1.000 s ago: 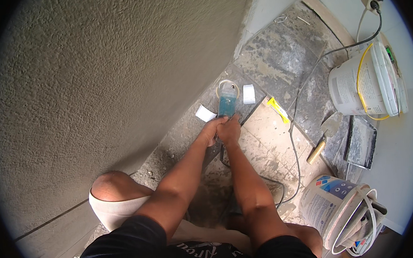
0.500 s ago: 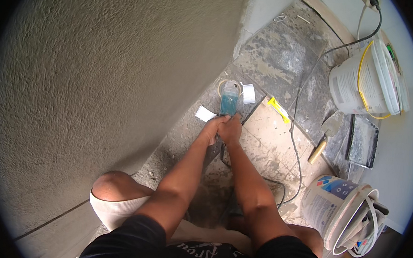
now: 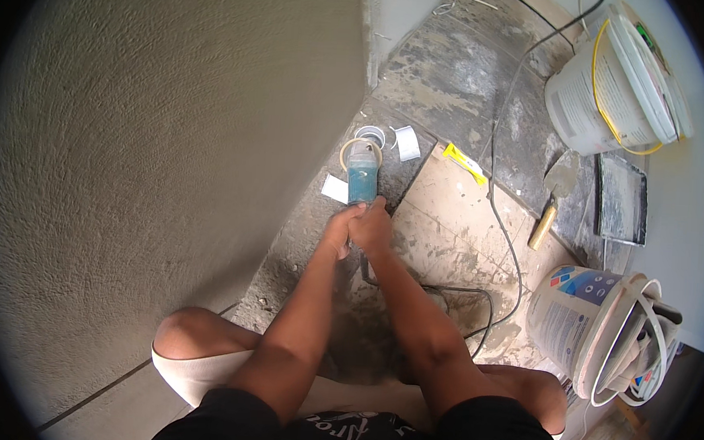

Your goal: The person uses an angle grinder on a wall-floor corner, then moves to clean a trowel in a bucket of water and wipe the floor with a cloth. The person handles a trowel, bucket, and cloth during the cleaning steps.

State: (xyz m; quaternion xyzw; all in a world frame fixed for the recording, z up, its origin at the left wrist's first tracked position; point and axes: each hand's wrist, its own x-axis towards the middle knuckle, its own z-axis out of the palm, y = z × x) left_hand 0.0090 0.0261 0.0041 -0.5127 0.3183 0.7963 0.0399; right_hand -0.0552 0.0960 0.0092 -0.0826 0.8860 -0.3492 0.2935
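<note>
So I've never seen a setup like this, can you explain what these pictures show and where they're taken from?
No robot here: every picture comes from a fisheye camera on a person's head, looking down, so straight edges bend and the forearms come in from below. The left hand and right hand, both bare, grip a teal tool together. On the dirty floor lie white pieces, a yellow item, a trowel and a black cord. Two buckets are on the right; a rough grey wall fills the left.

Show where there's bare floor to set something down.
Splattered pale tile between the right hand and black cable, below the yellow packet; dark floor beyond that packet, left of the cable. Crowded: around the blue power tool, and by trowel and tray.
</note>
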